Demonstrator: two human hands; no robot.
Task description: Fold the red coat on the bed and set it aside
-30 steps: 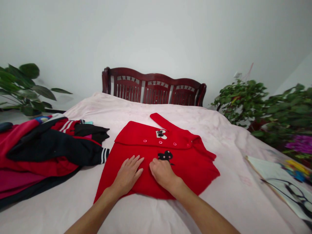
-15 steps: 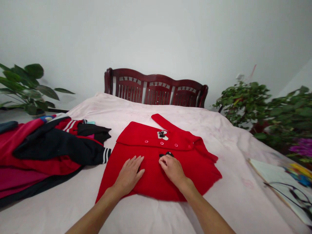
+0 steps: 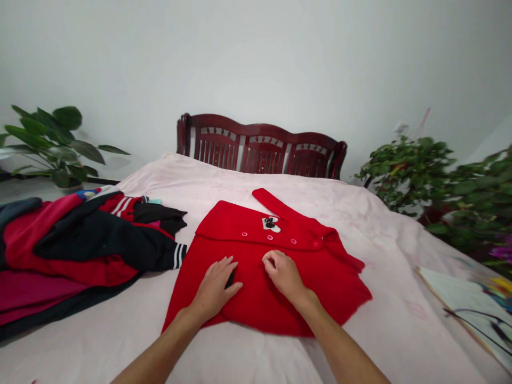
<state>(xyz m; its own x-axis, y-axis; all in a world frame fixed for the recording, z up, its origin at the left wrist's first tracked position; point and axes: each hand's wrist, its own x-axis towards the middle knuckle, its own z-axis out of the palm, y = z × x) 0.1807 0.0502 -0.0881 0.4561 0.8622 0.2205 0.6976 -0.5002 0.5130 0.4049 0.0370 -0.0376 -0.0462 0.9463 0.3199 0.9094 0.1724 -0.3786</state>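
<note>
A red coat (image 3: 248,266) lies spread on the bed, its collar toward the right and a row of pink buttons across it. A white heart-shaped patch with a black figure (image 3: 271,223) sits beyond the buttons. My left hand (image 3: 216,282) rests flat on the coat, fingers stretched out; a small black thing (image 3: 230,279) shows beside its thumb, partly covered. Over the coat's middle, my right hand (image 3: 283,273) is closed in a pinch, just on the near side of the buttons. Whatever its fingertips hold, if anything, is hidden.
Dark and red clothes (image 3: 96,240) lie heaped on the left of the pale bedsheet (image 3: 384,330). An open book (image 3: 460,293) with glasses (image 3: 480,316) on it is at the right edge. Behind are a wooden headboard-like backrest (image 3: 262,144) and leafy plants (image 3: 404,165).
The black patch that showed beside my right fingers is no longer visible. My right hand stays in a pinch and my left hand stays flat. The view has shifted slightly.
</note>
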